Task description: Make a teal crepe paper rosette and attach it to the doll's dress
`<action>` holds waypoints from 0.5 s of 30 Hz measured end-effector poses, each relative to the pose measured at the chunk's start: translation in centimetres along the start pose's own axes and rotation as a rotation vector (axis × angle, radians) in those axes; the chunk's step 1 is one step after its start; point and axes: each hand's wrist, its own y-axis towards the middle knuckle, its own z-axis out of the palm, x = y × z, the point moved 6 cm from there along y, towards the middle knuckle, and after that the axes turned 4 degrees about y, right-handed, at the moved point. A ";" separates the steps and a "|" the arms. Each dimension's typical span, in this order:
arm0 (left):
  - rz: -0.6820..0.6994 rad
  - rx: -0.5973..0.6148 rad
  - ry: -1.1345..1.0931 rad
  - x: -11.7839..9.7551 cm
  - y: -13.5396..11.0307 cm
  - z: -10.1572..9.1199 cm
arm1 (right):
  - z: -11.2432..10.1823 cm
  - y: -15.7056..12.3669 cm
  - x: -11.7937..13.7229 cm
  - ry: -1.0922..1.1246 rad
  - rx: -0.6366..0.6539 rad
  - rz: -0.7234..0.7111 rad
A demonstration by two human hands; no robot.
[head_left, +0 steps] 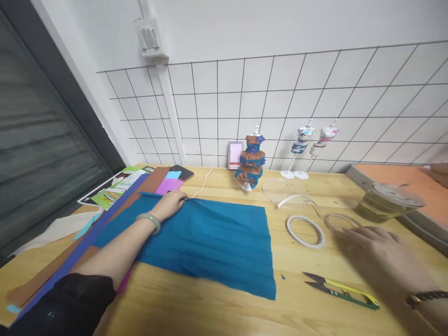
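Observation:
My left hand [172, 204] is at the far edge of a wide sheet of blue crepe paper [213, 238], its fingers closed on that edge. The sheet lies on the wooden table, lightly creased. My right hand [383, 249], blurred by motion, hovers palm down at the right with its fingers loosely apart and nothing visible in them. Just beyond its fingertips lies a narrow tape roll [341, 221], and a wider white tape roll [306, 231] is to its left. Yellow-and-green thread snips [345, 291] lie nearer to me.
Brown and purple paper strips [82, 249] lie left, near a dark phone [184, 172]. A small dress form [251, 163] in blue and brown stands at the back, with two white forms [299, 147] beyond. A cup of liquid [387, 203] is right, beside an orange board [399, 179].

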 end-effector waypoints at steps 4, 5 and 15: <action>-0.029 -0.033 0.028 0.1 -0.5 0.3 | -1.9 -0.2 7.0 0.185 0.067 -0.209; -0.032 -0.049 0.036 -0.1 -0.9 0.1 | -2.4 -0.4 9.5 0.229 0.105 -0.287; 0.124 -0.009 -0.012 -4.6 -10.1 -3.4 | -4.4 -1.9 23.3 0.344 -0.016 -0.709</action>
